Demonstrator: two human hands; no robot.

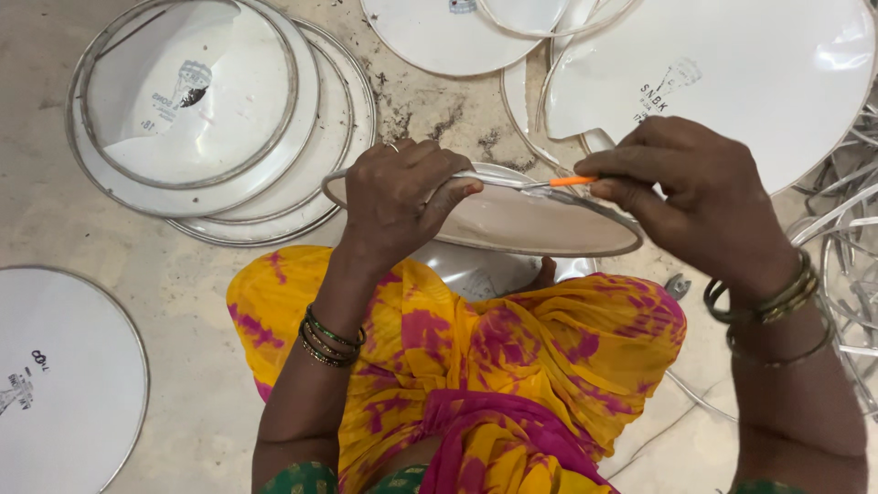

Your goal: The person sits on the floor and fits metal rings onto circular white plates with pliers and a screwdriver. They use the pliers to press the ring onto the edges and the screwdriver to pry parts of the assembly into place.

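We looked down and the floor around us was crowded: a stack of round white film discs with metal rims (210, 119) lay at upper left, a single white rimmed disc (64, 375) sat at lower left, and more white discs, one with a broken edge (732, 82), spread across the top right. A tangle of bare thin metal hoops (846, 256) piled up at the far right, close beside our right wrist. The grey concrete floor (55, 229) showed dark scuffs between the discs.

Right in front, above our yellow and pink patterned cloth (512, 357), we held the round translucent drum skin in its metal hoop (540, 224), tilted so we saw it as a flat oval. Our left hand (398, 197) was clamped over its left rim, fingers curled across the edge. Our right hand (695, 197) was closed around a slim tool with an orange handle (567, 181), its metal tip lying on the hoop's upper edge. Smooth, glossy film, hard thin rim. Another white disc (476, 274) lay under the held one, partly hidden by it.
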